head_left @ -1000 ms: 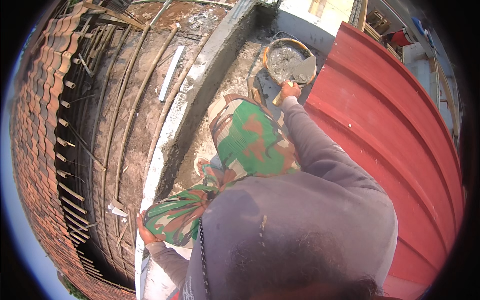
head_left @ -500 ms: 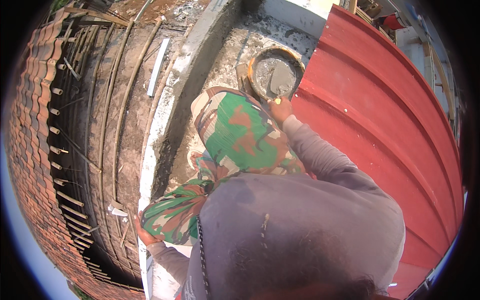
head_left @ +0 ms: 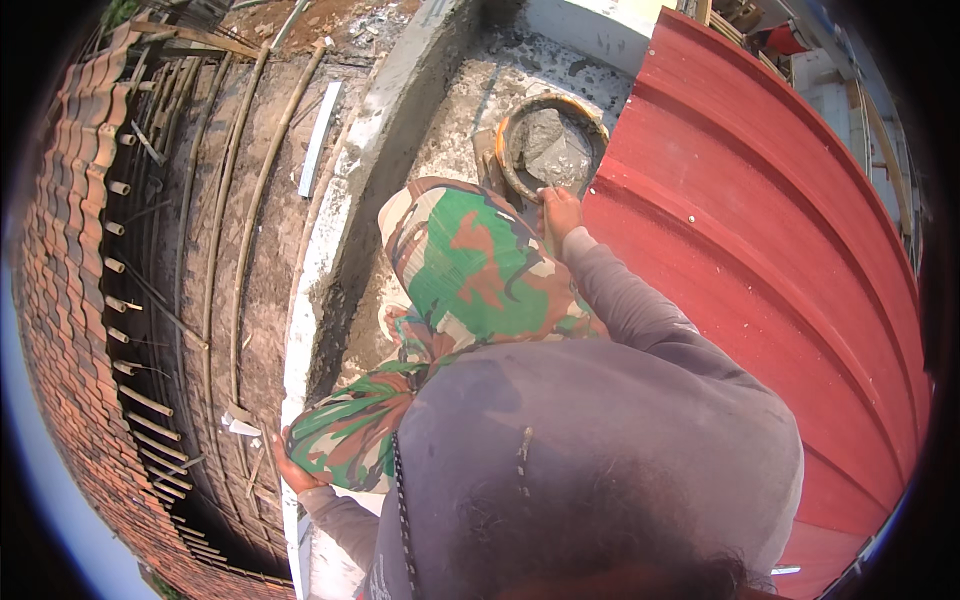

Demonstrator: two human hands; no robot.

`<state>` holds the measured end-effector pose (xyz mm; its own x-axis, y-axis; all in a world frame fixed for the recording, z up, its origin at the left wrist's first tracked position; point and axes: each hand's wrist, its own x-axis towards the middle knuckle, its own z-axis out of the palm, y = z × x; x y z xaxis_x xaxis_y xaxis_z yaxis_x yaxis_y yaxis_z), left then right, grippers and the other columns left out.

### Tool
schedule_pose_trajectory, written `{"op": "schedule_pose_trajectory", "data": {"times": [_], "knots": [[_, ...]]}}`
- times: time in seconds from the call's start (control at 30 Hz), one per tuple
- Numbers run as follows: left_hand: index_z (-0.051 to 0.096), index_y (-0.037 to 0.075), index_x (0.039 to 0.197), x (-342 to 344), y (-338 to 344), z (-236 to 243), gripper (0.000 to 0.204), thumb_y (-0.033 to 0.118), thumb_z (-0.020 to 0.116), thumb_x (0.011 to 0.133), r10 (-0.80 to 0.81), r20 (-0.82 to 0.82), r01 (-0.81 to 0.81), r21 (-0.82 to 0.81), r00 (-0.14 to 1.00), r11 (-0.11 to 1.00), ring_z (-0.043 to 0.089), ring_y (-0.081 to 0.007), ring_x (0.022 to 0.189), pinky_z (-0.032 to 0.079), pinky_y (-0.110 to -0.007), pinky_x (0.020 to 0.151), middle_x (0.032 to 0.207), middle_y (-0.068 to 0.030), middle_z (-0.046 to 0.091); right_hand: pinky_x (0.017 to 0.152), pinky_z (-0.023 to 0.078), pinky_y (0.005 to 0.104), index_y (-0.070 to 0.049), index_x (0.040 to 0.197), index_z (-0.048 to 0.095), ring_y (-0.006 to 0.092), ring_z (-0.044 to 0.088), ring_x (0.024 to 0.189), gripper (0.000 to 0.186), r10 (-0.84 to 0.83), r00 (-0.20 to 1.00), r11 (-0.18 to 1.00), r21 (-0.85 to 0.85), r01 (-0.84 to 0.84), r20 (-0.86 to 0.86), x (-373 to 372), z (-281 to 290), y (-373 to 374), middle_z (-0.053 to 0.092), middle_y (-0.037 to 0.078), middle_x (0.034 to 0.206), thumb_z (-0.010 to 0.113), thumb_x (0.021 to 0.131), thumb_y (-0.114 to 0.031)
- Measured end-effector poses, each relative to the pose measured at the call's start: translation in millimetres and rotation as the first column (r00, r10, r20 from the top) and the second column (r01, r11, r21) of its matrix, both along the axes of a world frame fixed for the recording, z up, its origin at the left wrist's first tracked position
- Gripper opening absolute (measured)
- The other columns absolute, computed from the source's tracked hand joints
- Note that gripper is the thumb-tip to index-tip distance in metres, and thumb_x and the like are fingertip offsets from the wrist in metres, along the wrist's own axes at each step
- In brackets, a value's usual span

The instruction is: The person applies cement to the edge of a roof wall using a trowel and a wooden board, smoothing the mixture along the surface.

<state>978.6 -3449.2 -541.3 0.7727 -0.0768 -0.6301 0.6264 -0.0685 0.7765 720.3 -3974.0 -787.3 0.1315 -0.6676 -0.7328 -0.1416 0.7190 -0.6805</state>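
Note:
My right hand is closed at the near rim of a round, orange-edged bucket. It grips a trowel whose handle is mostly covered by the fingers, and whose blade cannot be told apart from the mortar. Wet grey mortar lies heaped in the bucket. Beside my camouflage-clad left knee, my left hand rests along the white wall edge, its fingers stretched forward and partly hidden by the trouser leg.
A red corrugated metal sheet slopes away on the right. Left of the plastered wall lie bamboo poles, a white strip and a tiled roof. A flat brown piece stands against the bucket.
My right hand has turned and drawn back slightly. The smooth trowel blade seen before no longer shows plainly, and the mortar now looks heaped and rougher. My left hand stays in place.

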Motion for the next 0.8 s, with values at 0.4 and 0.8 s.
{"op": "schedule_pose_trajectory", "data": {"times": [0.4, 0.8], "knots": [[0.057, -0.001, 0.123, 7.8, 15.2, -11.6, 0.053, 0.047, 0.048, 0.101, -0.033, -0.028, 0.031, -0.073, 0.999, 0.997, 0.065, -0.0302, 0.103, 0.054, -0.042, 0.088, 0.116, -0.0181, 0.066, 0.046, 0.046, 0.0336, -0.009, 0.096, 0.057, 0.0145, 0.051, 0.052, 0.019, 0.031, 0.941, 0.999, -0.035, -0.02, 0.337, 61.4, 44.5, -68.6, 0.055, 0.004, 0.073, 0.057, 0.094, -0.027], [0.062, -0.001, 0.12, -32.3, 4.9, -1.9, 0.066, 0.06, 0.044, 0.1, 0.155, 0.128, -0.196, 0.441, 0.98, 0.876, 0.063, -0.0262, 0.101, 0.051, -0.036, 0.086, 0.112, -0.0141, 0.067, 0.082, 0.055, 0.0425, 0.006, 0.121, 0.055, 0.0332, 0.068, 0.09, 0.042, -0.415, 0.906, 0.695, -0.613, 0.376, 0.085, 179.2, -0.2, -174.7, 0.068, 0.021, 0.1, 0.065, 0.094, -0.025]]}}
